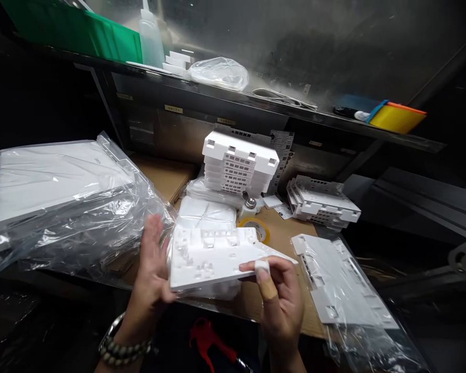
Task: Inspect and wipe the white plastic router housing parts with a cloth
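- You're holding a white plastic panel [209, 259] between both hands, low over the front edge of the cardboard-covered bench [283, 233], ribbed side facing up.
- Your left hand [151, 269] is bracing the panel's left edge: fingers spread flat and upright, thumb hooking under the near corner. Open palm, no full grip. A beaded bracelet [120, 349] is sitting on that wrist.
- Your right hand [279, 292] is pinching the panel's right near edge with fingers curled; the taped fingertip [262, 267] is pressing on top.
- A clear bag with a large white panel [54, 181] is lying at left, touching your left fingers or just behind them; can't tell which.
- Another bagged white part [341, 280] is lying just right of your right hand.
- Two stacks of white parts [238, 163] and [322, 202] are standing behind, with a yellow tape roll [258, 228] near them.
- A red-handled tool [209, 336] is showing below the bench edge.
- On the shelf: green bin [81, 28], squeeze bottle [151, 36], yellow tray [398, 118].
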Tool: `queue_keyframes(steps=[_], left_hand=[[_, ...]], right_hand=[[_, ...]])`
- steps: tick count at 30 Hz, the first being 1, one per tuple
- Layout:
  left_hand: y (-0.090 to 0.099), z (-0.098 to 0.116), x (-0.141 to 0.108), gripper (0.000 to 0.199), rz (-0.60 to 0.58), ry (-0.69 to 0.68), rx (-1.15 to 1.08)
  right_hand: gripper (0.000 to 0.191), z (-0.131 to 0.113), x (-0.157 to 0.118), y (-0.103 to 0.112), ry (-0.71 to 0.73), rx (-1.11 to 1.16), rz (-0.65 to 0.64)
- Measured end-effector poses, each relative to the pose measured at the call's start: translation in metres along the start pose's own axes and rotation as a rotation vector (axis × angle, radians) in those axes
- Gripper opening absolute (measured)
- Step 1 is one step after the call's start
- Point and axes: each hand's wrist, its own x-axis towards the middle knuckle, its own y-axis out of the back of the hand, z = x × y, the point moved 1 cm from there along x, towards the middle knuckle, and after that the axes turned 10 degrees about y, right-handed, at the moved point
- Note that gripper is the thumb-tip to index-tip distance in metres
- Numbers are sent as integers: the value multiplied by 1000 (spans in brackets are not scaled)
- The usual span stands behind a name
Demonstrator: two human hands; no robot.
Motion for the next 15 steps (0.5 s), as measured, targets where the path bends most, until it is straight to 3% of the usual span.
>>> queue_keyframes(steps=[2, 4, 5, 7, 10, 15], left_hand=[[-9, 6, 1, 111, -51, 410, -428], [-19, 19, 2, 99, -146, 806, -720], [-23, 26, 4, 86, -153, 954, -796], [-29, 37, 7, 68, -122, 1106, -865], [-36, 43, 9, 61, -56, 1076, -892], [-51, 40, 1, 60, 62, 744, -916]], right_hand=[[9, 5, -12, 0, 40, -32, 64], [10, 7, -24, -1, 60, -20, 31], [11, 8, -28, 0, 47, -6, -13], [13, 7, -33, 3, -34, 13, -112], [14, 0, -29, 7, -60, -77, -227], [30, -24, -13, -12, 305, -253, -396]])
